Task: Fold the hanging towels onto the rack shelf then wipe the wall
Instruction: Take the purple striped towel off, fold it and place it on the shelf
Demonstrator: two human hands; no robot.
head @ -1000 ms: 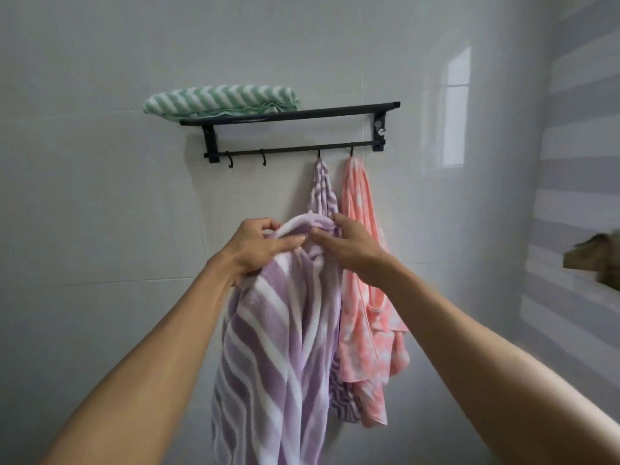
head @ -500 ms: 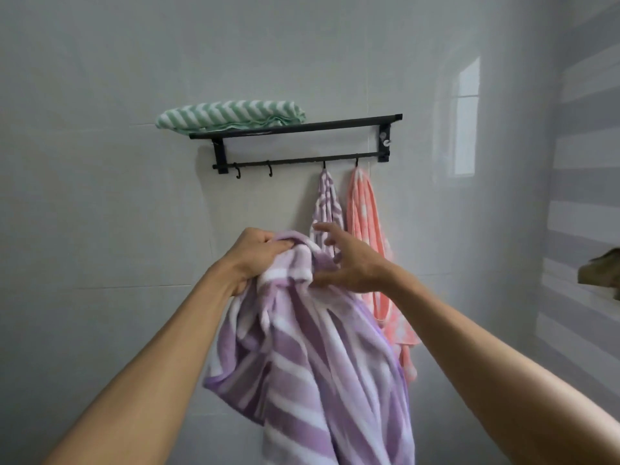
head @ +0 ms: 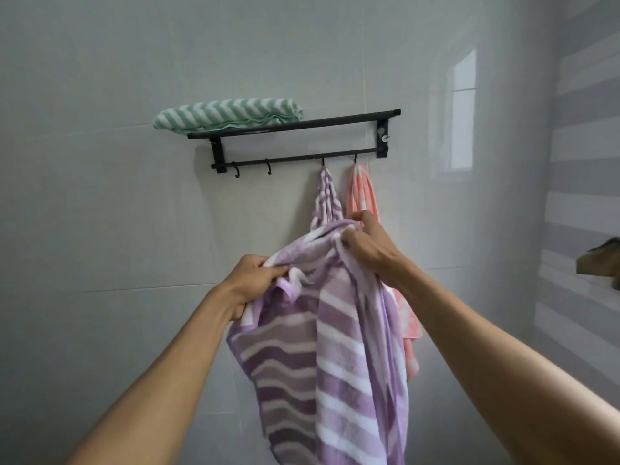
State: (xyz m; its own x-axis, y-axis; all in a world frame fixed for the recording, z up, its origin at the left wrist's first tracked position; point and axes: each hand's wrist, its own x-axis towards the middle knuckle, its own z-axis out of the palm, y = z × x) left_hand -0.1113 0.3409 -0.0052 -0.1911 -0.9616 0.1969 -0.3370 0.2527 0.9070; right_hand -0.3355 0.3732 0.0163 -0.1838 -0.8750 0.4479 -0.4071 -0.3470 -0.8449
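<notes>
I hold a purple and white striped towel (head: 335,347) in front of the wall, off its hook. My left hand (head: 255,280) grips its top edge on the left; my right hand (head: 365,246) grips the bunched edge higher on the right. The cloth hangs down between my arms. A black wall rack (head: 302,124) is above, with a folded green striped towel (head: 228,115) on the left of its shelf. Another purple striped towel (head: 327,196) and a pink towel (head: 362,193) hang from the two right hooks.
The two left hooks (head: 251,167) on the lower bar are bare. Grey tiled wall (head: 100,229) surrounds the rack. A striped side wall stands at the right, with a brownish object (head: 600,263) on its ledge.
My hands have spread apart along the towel's top edge: the left dropped lower, the right rose toward the hanging towels. The towel has opened out and swung.
</notes>
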